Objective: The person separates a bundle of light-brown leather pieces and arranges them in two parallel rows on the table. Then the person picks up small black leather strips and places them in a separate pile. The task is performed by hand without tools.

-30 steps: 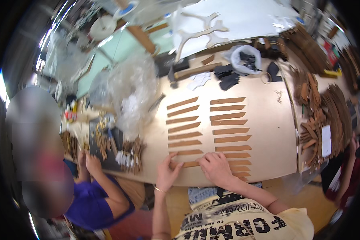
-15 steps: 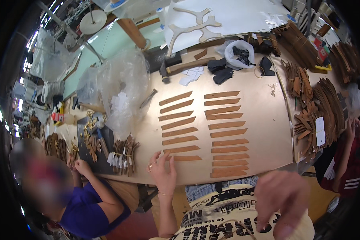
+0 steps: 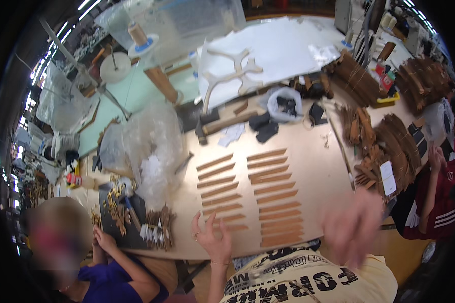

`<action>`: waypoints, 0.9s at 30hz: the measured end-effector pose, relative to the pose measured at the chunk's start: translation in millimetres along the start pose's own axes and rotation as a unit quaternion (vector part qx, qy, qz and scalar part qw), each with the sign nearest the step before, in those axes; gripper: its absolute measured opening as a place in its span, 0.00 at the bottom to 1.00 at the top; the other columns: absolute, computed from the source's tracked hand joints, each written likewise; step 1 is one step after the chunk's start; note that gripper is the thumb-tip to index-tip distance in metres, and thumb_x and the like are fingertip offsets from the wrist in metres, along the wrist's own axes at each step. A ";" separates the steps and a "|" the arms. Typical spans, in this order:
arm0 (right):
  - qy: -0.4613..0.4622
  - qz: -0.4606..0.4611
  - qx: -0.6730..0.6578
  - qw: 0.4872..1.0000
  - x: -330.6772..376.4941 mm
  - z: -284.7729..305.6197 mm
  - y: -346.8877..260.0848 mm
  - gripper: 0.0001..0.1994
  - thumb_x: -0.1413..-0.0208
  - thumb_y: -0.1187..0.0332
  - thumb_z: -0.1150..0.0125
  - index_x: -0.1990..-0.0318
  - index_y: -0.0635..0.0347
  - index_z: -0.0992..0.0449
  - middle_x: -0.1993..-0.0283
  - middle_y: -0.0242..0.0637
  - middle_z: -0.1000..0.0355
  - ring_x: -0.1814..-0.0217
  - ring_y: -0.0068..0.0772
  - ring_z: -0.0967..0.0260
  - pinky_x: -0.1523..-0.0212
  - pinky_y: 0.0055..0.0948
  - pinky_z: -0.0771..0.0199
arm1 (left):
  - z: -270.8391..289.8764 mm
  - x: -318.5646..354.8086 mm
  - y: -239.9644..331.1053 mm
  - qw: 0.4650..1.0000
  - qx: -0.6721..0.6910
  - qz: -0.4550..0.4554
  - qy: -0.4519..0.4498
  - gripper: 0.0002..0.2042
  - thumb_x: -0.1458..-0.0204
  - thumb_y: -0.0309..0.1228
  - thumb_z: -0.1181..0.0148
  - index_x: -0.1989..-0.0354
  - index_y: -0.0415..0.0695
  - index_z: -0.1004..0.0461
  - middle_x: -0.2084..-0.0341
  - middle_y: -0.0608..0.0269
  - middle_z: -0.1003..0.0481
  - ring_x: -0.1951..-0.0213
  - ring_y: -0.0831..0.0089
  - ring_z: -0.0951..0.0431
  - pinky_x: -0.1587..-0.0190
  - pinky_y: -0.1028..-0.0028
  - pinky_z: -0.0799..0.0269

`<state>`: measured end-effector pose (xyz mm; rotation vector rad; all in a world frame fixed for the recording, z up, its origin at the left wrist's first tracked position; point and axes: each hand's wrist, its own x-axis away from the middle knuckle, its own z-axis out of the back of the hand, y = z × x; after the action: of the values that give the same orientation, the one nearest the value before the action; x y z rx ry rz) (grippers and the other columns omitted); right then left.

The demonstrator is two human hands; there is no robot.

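Observation:
Two columns of tan leather strips with slanted ends lie on the brown-covered worktable (image 3: 321, 166): a left column (image 3: 220, 190) and a right column (image 3: 275, 191). My left hand (image 3: 215, 241), with a ring on one finger, hovers or rests at the near end of the left column. Its fingers are spread and bent beside the lowest strips; whether they touch the leather I cannot tell. Off to the right, my right hand (image 3: 353, 224) is raised close to the camera over the table's near edge. Motion smears its fingers, and I cannot make out anything in them.
A hammer (image 3: 201, 132), white paper pieces (image 3: 231, 135) and a white bag (image 3: 284, 104) lie beyond the strips. Clear plastic bags (image 3: 154, 146) and tied brown bundles (image 3: 159, 226) are at left, more leather bundles (image 3: 397, 144) at right. Co-workers (image 3: 111, 280) sit on both sides.
The view has tilted up, so the table sits lower in the picture. My left hand stays by the near strips of the left column. My right hand remains raised and blurred.

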<state>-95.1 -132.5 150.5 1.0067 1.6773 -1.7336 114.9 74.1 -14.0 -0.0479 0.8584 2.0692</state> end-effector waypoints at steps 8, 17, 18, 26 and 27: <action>0.122 -0.435 0.652 0.609 71.9 199.5 138.1 0.08 0.48 0.69 0.39 0.63 0.60 0.18 0.65 0.42 0.24 0.62 0.41 0.24 0.62 0.39 0.26 | -33.3 -91.4 56.1 0.987 0.098 -0.118 0.041 0.15 0.52 0.25 0.35 0.53 0.42 0.23 0.42 0.47 0.36 0.39 0.50 0.39 0.38 0.55 0.45; 0.105 -0.464 0.813 0.336 90.4 240.6 228.4 0.09 0.54 0.65 0.37 0.67 0.56 0.17 0.56 0.41 0.25 0.47 0.40 0.32 0.50 0.44 0.37 | -63.1 -89.2 75.9 0.979 0.161 -0.118 -0.033 0.15 0.51 0.27 0.34 0.53 0.45 0.22 0.44 0.49 0.34 0.41 0.50 0.35 0.40 0.56 0.40; 0.115 -0.468 0.805 0.345 88.7 242.7 231.3 0.09 0.55 0.64 0.37 0.67 0.56 0.17 0.56 0.41 0.25 0.47 0.40 0.32 0.50 0.44 0.37 | -63.0 -89.5 69.1 0.981 0.144 -0.123 -0.045 0.15 0.51 0.27 0.34 0.53 0.44 0.22 0.44 0.49 0.34 0.40 0.50 0.36 0.40 0.56 0.40; 0.162 -0.487 0.738 0.438 82.9 246.6 207.0 0.05 0.58 0.72 0.41 0.74 0.56 0.19 0.71 0.44 0.22 0.62 0.45 0.23 0.54 0.48 0.38 | -55.3 -96.1 46.2 0.978 0.110 -0.143 -0.102 0.15 0.50 0.25 0.36 0.52 0.41 0.23 0.43 0.45 0.35 0.41 0.48 0.36 0.40 0.56 0.40; 0.152 -0.503 0.732 0.434 79.7 246.5 200.3 0.05 0.58 0.72 0.40 0.74 0.55 0.18 0.70 0.43 0.22 0.61 0.44 0.23 0.54 0.49 0.39 | -55.0 -98.5 49.8 0.977 0.121 -0.146 -0.101 0.15 0.49 0.25 0.36 0.52 0.41 0.23 0.43 0.45 0.35 0.41 0.48 0.36 0.40 0.56 0.40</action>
<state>-20.4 -385.0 -44.1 0.7381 0.1429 -4.3020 124.6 -47.4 4.6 0.1572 0.9128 1.6541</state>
